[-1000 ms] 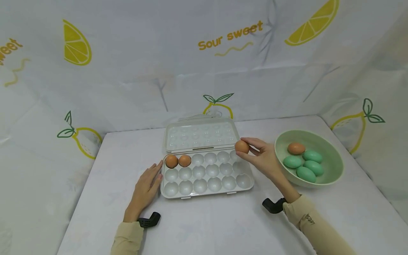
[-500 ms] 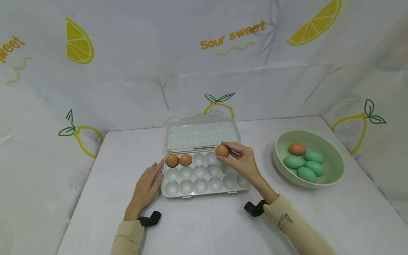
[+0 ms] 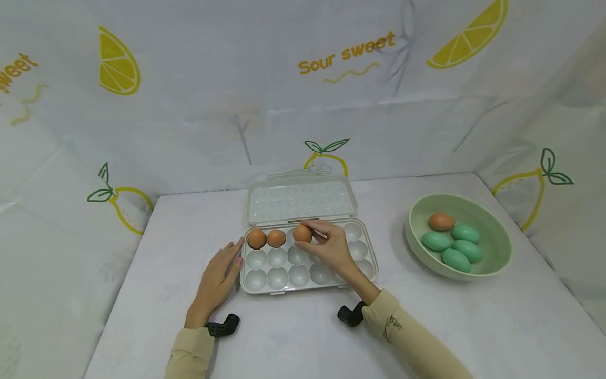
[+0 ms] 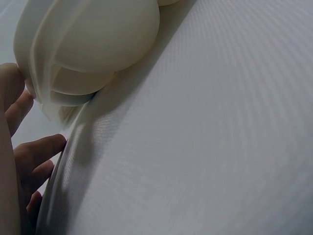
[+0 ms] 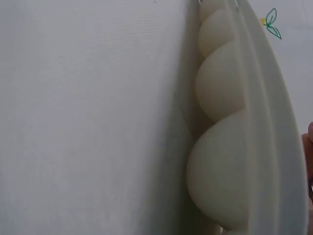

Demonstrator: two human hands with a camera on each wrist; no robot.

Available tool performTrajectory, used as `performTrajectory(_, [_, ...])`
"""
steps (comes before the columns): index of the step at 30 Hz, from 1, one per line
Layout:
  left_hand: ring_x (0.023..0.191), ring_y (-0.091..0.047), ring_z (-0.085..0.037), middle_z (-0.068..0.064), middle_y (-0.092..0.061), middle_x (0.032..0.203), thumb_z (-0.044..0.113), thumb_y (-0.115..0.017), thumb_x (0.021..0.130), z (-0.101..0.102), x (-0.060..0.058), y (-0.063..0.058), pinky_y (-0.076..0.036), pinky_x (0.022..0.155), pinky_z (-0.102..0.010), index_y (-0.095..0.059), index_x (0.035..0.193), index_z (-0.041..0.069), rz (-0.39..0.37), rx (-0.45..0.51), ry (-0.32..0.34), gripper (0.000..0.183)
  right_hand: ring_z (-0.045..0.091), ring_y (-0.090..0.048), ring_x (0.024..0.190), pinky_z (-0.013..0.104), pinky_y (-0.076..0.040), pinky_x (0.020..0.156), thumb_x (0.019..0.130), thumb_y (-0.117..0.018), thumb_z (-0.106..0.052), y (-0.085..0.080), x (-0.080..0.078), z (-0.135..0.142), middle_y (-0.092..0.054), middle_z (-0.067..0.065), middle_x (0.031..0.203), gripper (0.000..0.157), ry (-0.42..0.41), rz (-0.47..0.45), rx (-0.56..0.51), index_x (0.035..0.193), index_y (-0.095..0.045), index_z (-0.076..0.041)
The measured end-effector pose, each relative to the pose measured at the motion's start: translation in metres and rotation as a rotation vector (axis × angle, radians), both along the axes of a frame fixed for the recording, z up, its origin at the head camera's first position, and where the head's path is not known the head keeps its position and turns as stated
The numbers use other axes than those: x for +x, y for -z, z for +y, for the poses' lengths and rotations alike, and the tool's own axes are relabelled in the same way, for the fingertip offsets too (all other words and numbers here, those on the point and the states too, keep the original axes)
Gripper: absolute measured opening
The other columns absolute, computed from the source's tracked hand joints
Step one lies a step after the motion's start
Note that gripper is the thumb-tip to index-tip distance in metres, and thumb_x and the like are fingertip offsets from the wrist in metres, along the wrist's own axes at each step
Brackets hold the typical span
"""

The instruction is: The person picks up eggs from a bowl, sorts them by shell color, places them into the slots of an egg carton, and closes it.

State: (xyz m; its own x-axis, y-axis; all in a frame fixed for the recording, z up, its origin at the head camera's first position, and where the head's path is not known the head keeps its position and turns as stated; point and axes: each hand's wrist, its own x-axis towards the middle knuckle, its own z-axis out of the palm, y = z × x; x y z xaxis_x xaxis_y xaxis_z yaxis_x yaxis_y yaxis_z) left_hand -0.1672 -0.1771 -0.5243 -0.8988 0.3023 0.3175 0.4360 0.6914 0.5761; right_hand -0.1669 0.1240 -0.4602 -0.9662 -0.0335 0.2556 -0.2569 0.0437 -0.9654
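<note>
Between thumb and fingers my right hand (image 3: 331, 248) pinches a brown egg (image 3: 302, 233) over the back row of a white egg tray (image 3: 307, 289), close to the third cup from the left. Whether the egg touches the cup is hidden. Two brown eggs sit side by side in the back-left cups, the left one (image 3: 256, 239) and its neighbour (image 3: 276, 238). My left hand (image 3: 219, 276) rests with fairly straight fingers against the tray's left edge. In the left wrist view, fingers (image 4: 41, 149) lie beside the tray's underside (image 4: 107, 39). Tray cups (image 5: 222, 166) fill much of the right wrist view.
The tray's clear lid (image 3: 303, 199) lies folded back behind it. To the right stands a light green bowl (image 3: 497, 258) holding one brown egg (image 3: 441, 221) and several green eggs (image 3: 466, 249). A lemon-printed cloth (image 3: 189, 131) hangs behind the white table (image 3: 293, 337).
My right hand has carried the brown egg leftward, from the tray's back-right corner to near the third back cup. The left hand stays at the tray's left edge.
</note>
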Motion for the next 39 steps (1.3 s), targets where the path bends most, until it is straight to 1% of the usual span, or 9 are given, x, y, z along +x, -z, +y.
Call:
performTrajectory(4, [0.144,-0.049,-0.041,-0.013,-0.055,0.153,0.022,-0.053,0.105,0.000,0.000,0.001,-0.033,0.124,-0.059,-0.047,0.154,0.014,0.011,0.000,0.004,0.050,0.024,-0.067,0.120,0.023,-0.054,0.105,0.075,-0.082,0.013,0.008,-0.006,-0.008,-0.064,0.032,0.127,0.051,0.034,-0.011,0.010,0.123,-0.066,0.017])
performTrajectory(8, [0.143,-0.049,-0.042,-0.013,-0.055,0.152,0.021,-0.054,0.105,0.000,0.000,0.001,-0.033,0.123,-0.059,-0.047,0.154,0.014,0.020,0.010,0.008,0.050,0.030,-0.066,0.120,0.024,-0.054,0.105,0.074,-0.084,0.010,0.015,-0.010,-0.013,-0.066,0.027,0.127,0.050,0.058,-0.051,0.023,0.122,-0.068,0.013])
performTrajectory(14, [0.143,-0.049,-0.042,-0.013,-0.056,0.152,0.021,-0.053,0.105,0.001,-0.001,-0.001,-0.033,0.123,-0.061,-0.048,0.154,0.013,0.022,0.011,0.011,0.050,0.039,-0.066,0.123,0.028,-0.055,0.106,0.073,-0.087,0.007,0.022,-0.014,-0.016,-0.070,0.027,0.125,0.052,0.076,-0.065,0.043,0.121,-0.069,0.012])
performTrajectory(19, [0.143,-0.050,-0.042,-0.013,-0.056,0.152,0.021,-0.053,0.105,0.002,-0.001,-0.002,-0.034,0.122,-0.061,-0.048,0.153,0.012,0.022,0.009,0.009,0.049,0.039,-0.067,0.123,0.028,-0.055,0.105,0.073,-0.086,0.008,0.024,-0.016,-0.018,-0.071,0.026,0.124,0.051,0.083,-0.081,0.070,0.121,-0.069,0.011])
performTrajectory(25, [0.141,-0.052,-0.042,-0.013,-0.057,0.150,0.019,-0.054,0.104,0.001,-0.001,-0.001,-0.035,0.121,-0.060,-0.049,0.152,0.012,0.039,0.007,0.008,0.049,0.036,-0.068,0.123,0.025,-0.054,0.106,0.074,-0.086,0.008,0.024,-0.017,-0.019,-0.072,0.024,0.124,0.051,0.073,-0.072,0.145,0.122,-0.069,0.011])
performTrajectory(30, [0.141,-0.051,-0.042,-0.013,-0.057,0.151,0.019,-0.054,0.104,0.002,0.000,-0.001,-0.035,0.122,-0.060,-0.049,0.153,0.012,0.043,0.012,0.012,0.049,0.036,-0.070,0.119,0.031,-0.056,0.105,0.073,-0.086,0.007,0.019,-0.014,-0.020,-0.073,0.023,0.121,0.051,0.093,-0.056,0.169,0.121,-0.070,0.009])
performTrajectory(33, [0.141,-0.051,-0.041,-0.013,-0.057,0.151,0.019,-0.054,0.104,0.001,0.000,-0.001,-0.035,0.122,-0.060,-0.049,0.153,0.012,0.043,0.010,0.011,0.049,0.035,-0.070,0.118,0.032,-0.056,0.105,0.073,-0.086,0.007,0.018,-0.014,-0.021,-0.073,0.022,0.120,0.051,0.095,-0.072,0.176,0.122,-0.070,0.009])
performTrajectory(34, [0.142,-0.051,-0.041,-0.013,-0.057,0.151,0.019,-0.054,0.104,0.001,0.000,-0.002,-0.035,0.122,-0.060,-0.049,0.153,0.013,0.042,0.009,0.010,0.049,0.034,-0.070,0.119,0.030,-0.056,0.104,0.073,-0.086,0.007,0.022,-0.016,-0.020,-0.073,0.022,0.121,0.051,0.092,-0.073,0.174,0.122,-0.070,0.008])
performTrajectory(39, [0.142,-0.050,-0.041,-0.013,-0.057,0.151,0.020,-0.053,0.105,0.001,0.000,-0.001,-0.034,0.122,-0.060,-0.048,0.153,0.012,0.029,0.001,0.004,0.049,0.036,-0.068,0.122,0.028,-0.055,0.105,0.074,-0.085,0.009,0.021,-0.014,-0.021,-0.071,0.025,0.124,0.053,0.081,-0.088,0.158,0.124,-0.067,0.012])
